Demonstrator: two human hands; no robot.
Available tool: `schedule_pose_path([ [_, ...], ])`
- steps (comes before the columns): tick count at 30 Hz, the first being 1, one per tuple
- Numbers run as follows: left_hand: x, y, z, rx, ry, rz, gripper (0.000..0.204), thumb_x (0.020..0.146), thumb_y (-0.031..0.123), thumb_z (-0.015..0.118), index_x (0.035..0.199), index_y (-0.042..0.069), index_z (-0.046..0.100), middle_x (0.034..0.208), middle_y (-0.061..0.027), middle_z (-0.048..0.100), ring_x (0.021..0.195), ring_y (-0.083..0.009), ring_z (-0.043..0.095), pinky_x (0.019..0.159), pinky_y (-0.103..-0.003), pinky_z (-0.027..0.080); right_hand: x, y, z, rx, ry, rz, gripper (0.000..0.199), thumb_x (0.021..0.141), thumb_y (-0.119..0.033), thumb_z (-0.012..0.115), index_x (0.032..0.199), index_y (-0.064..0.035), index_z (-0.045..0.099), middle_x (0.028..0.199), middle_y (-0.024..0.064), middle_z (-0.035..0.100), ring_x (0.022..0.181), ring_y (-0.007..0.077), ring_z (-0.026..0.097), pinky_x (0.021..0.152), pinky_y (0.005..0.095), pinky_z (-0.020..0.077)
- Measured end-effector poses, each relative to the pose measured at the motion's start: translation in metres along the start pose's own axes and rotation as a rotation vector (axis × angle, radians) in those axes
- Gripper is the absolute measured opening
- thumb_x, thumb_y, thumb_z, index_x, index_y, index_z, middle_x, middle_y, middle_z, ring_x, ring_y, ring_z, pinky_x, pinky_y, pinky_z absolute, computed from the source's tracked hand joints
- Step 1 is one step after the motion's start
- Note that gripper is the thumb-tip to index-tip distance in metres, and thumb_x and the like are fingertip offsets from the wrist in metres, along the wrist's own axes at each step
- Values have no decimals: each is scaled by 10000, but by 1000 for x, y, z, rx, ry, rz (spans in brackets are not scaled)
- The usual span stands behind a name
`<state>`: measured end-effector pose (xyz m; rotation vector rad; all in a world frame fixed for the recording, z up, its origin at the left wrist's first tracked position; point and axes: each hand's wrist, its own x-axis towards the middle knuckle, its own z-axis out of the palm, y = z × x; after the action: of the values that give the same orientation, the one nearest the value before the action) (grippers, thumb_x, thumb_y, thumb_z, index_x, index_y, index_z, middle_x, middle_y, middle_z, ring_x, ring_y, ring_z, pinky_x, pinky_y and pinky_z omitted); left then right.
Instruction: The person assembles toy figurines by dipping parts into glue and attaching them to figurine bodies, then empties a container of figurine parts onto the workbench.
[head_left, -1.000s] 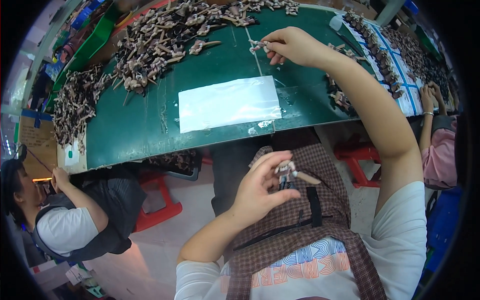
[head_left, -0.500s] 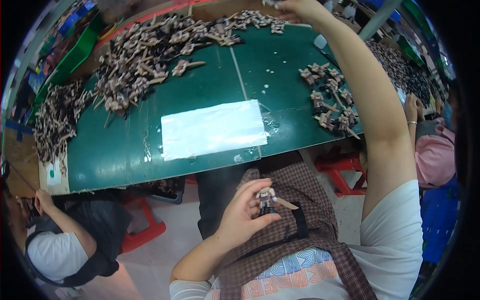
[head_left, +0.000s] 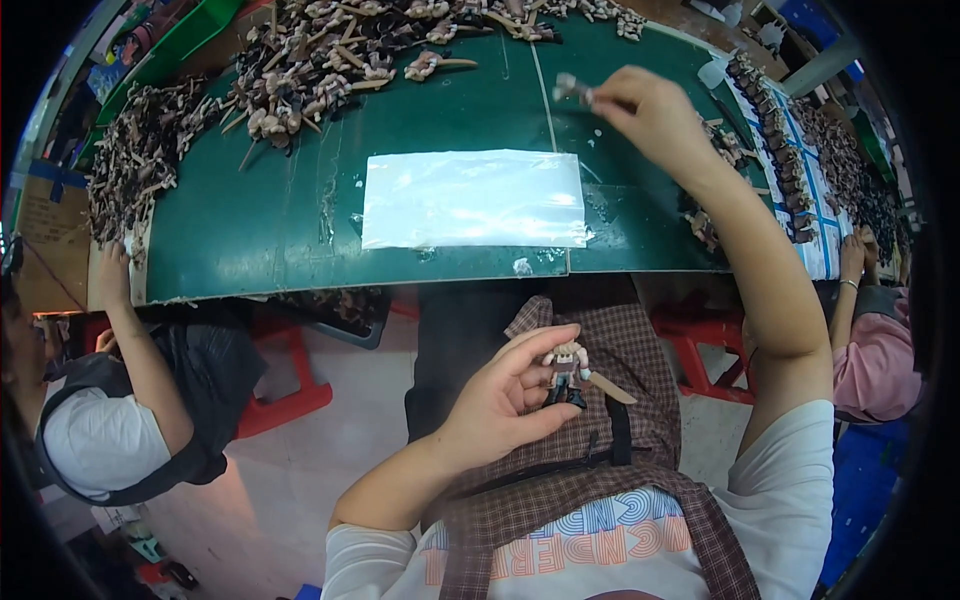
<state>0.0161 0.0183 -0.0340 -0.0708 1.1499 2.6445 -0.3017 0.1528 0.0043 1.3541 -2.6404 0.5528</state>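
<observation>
Drawn back from the far pile, the right hand pinches a small grey plastic part above the green counter, while the left hand grips a light, rigid little plastic figurine by its body over the lap.

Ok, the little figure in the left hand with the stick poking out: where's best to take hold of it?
Grip the wooden stick, coming from the person's right. It juts out bare beside the small figure, while the left hand's fingers already cover the figure's other side.
</observation>
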Motion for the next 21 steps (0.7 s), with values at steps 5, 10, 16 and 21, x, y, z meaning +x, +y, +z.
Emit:
schedule_pose_path([
  [5,1,-2,3,84,39,17,708,782,-193,632,1418,10,398,1416,-78,420,1291,-207,487,1032,-335,454,26,-21,-54,316,205,367,211,890,-154,635,1033,-11,696,873,112,702,739,235,684,677,331,555],
  [10,0,-9,0,207,150,155,684,784,-166,656,1389,14,395,1384,-62,353,1328,-234,451,1103,-370,401,-1,-80,4,422,-69,79,213,859,-175,710,976,2,736,849,146,713,742,212,677,700,300,538],
  [16,-4,-5,-5,179,188,161,707,785,-161,661,1407,5,367,1370,-70,358,1300,-230,471,1083,-365,417,-7,-101,22,103,-57,-139,174,850,-178,668,900,-26,737,846,98,679,795,273,663,727,357,533],
  [21,-8,-5,-15,149,178,172,704,784,-160,663,1408,-3,378,1368,-78,368,1268,-225,495,1066,-360,431,-3,-107,30,-33,-49,-231,169,861,-187,643,891,-44,730,848,79,659,850,257,649,753,369,528],
])
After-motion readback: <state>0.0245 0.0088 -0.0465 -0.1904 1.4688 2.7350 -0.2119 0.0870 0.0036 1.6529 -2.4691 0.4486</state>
